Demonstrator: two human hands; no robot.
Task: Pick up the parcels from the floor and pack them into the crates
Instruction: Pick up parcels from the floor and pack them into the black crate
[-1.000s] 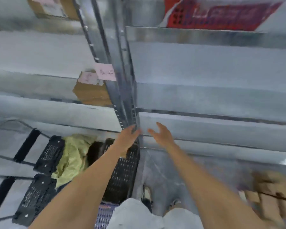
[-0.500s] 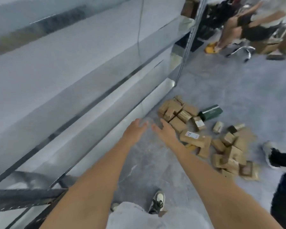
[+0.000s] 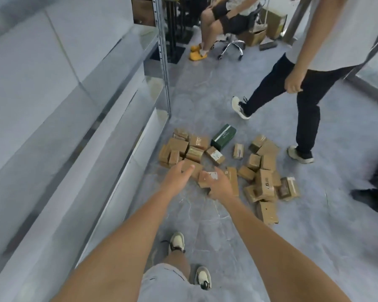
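Observation:
A heap of several small brown cardboard parcels (image 3: 262,181) lies on the grey floor ahead of me, with one dark green box (image 3: 223,136) at its far side. Both my arms reach forward over the near edge of the heap. My left hand (image 3: 177,172) is open, fingers spread, holding nothing. My right hand (image 3: 219,184) is open too, hovering in front of a parcel with a white label (image 3: 207,179); whether it touches that parcel is unclear. No crates are in view.
A metal shelving rack (image 3: 164,62) runs along my left. A person in dark trousers (image 3: 303,99) steps just right of the heap. Another person sits on a wheeled chair (image 3: 230,43) at the back. A dark shoe (image 3: 371,198) is at the right edge.
My view has swung from the rack and black crates on the left round to the parcel heap. Both open hands have moved nearer the parcels. The person in dark trousers has stepped into view.

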